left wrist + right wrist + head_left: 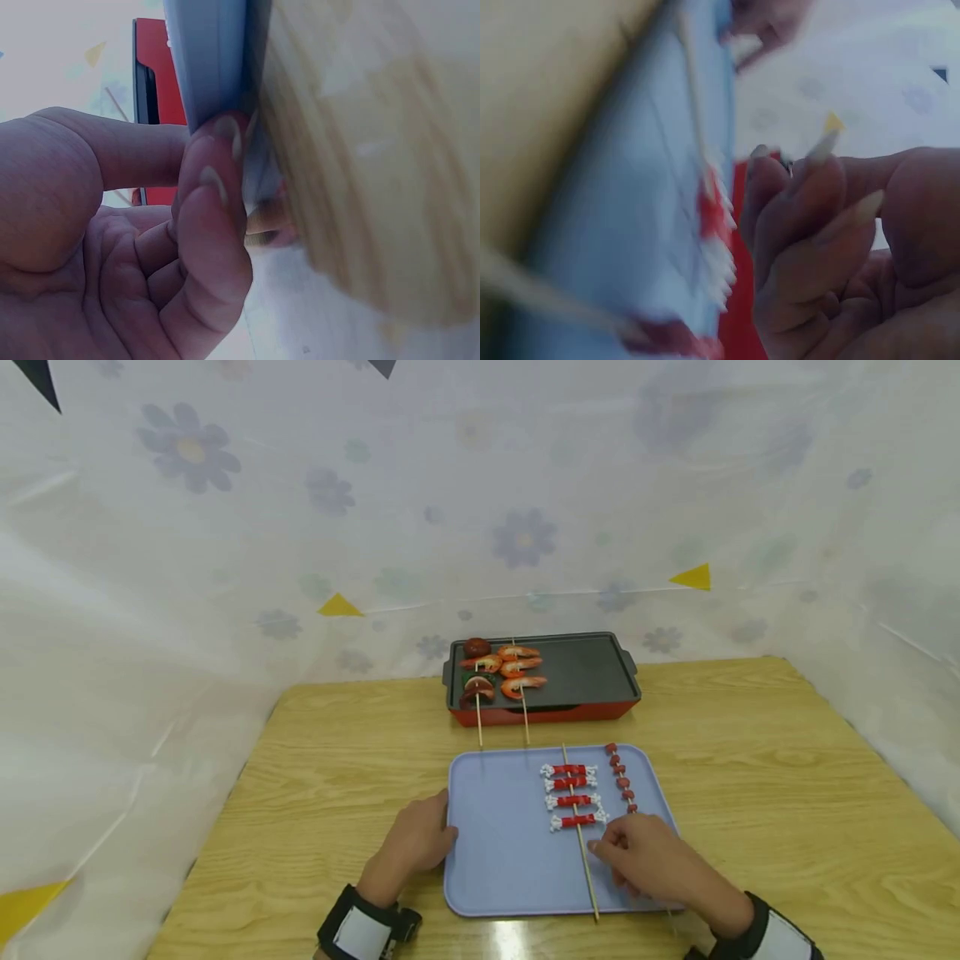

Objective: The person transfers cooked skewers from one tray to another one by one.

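At the left edge of a pale blue tray (pixel 502 827), my left hand (pixel 418 835) grips the rim. In the left wrist view its thumb lies on one side of the tray wall (pixel 206 60) and its curled fingertips (pixel 225 135) on the other. My right hand (pixel 648 856) is over the tray's right part, fingers loosely curled with nothing between them. Just left of it lies a skewer (pixel 587 872) of several red pieces with white frilled ends. Partly hidden behind that hand is a skewer of small dark-red meat chunks (pixel 622 782).
Behind the tray stands a red and black tabletop grill (pixel 573 668). On its left side rest a shrimp skewer (pixel 522 667) and a mixed skewer (pixel 478 685), their sticks overhanging the front. The wooden table (pixel 337 760) meets a flowered plastic sheet (pixel 420 527) at the back.
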### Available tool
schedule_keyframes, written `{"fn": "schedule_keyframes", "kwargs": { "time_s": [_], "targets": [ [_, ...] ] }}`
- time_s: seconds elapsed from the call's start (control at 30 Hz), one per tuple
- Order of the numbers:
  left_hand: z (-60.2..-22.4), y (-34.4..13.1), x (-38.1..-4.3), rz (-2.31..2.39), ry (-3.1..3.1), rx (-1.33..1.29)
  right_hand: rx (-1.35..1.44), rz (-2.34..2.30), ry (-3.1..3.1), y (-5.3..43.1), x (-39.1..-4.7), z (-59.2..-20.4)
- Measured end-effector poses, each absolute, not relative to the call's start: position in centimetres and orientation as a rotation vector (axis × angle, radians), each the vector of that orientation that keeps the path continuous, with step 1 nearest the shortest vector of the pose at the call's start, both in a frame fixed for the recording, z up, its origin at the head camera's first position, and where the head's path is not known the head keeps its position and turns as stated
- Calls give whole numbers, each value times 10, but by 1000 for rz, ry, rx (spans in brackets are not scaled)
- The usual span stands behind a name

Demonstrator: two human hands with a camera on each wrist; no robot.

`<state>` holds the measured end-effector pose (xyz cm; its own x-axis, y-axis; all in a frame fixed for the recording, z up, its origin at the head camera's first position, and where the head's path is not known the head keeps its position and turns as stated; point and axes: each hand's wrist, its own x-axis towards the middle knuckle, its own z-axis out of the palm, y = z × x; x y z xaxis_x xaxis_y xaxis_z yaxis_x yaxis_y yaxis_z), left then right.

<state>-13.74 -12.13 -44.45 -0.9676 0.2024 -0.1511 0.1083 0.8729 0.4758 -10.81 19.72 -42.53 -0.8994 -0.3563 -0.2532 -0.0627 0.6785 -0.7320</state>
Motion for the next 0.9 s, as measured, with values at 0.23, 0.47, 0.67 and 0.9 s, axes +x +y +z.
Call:
{"fn": "schedule_keyframes", "kwargs": {
  "time_s": [0.23,0.47,0.67,0.9],
  "targets": [
    [-444,-121,-137,715,2865,244,-218,-754,2965,249,-144,-413],
    [-447,-121,-137,697,2886,252,-225,-481,3058,267,-158,-439],
    [-446,-119,-136,699,2894,242,-234,-586,3029,266,-164,-445],
    [-444,-116,-135,656,2909,258,-203,-634,3008,268,-163,-446]
  ]
}}
